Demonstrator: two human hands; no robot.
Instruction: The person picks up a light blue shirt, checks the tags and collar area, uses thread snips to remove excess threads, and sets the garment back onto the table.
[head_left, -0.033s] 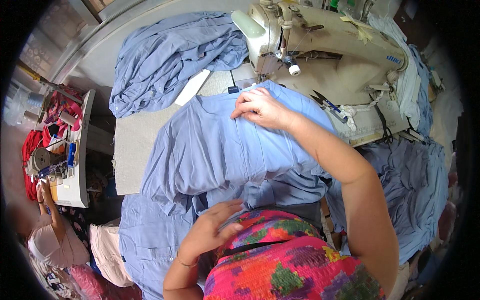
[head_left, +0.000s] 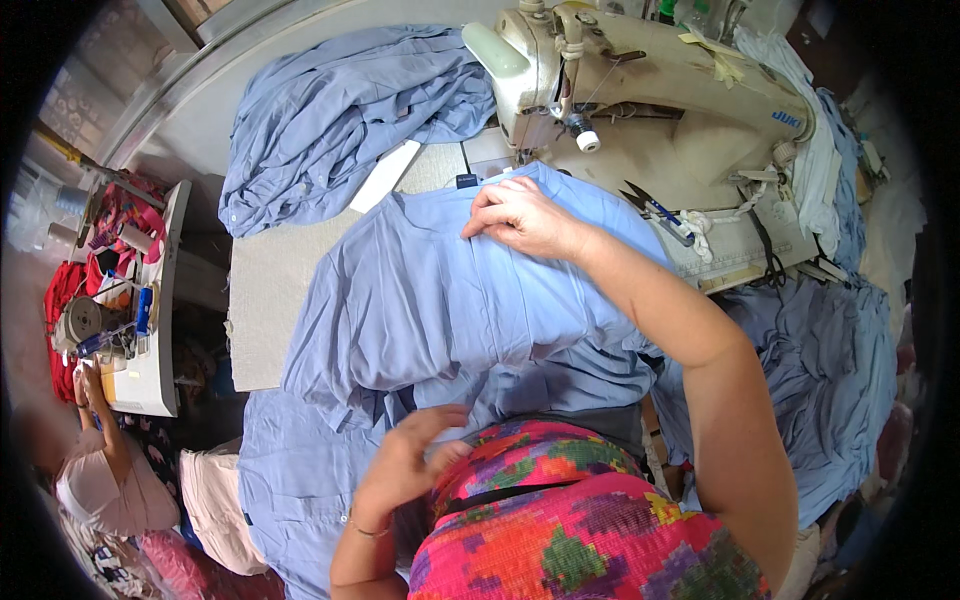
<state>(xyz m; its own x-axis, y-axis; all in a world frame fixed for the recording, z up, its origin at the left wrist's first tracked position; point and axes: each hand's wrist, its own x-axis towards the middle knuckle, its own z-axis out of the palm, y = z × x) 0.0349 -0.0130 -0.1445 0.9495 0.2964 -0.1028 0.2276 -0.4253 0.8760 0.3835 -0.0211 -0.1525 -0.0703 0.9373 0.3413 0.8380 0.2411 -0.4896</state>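
Note:
A light blue shirt (head_left: 430, 300) is spread across the sewing table in front of me, reaching up to the cream sewing machine (head_left: 640, 90). My right hand (head_left: 520, 215) rests on the shirt's far edge just below the machine's needle area, fingers curled and pinching the fabric. My left hand (head_left: 410, 460) is close to my body at the shirt's near edge, fingers bent over the cloth beside my multicoloured top. Small snips (head_left: 655, 210) lie on the table just right of my right hand.
A heap of blue garments (head_left: 340, 110) lies at the table's far left, more blue cloth (head_left: 830, 370) hangs at the right and another piece (head_left: 290, 490) at the lower left. At far left a person (head_left: 95, 470) works at a second table (head_left: 150, 330) with thread cones.

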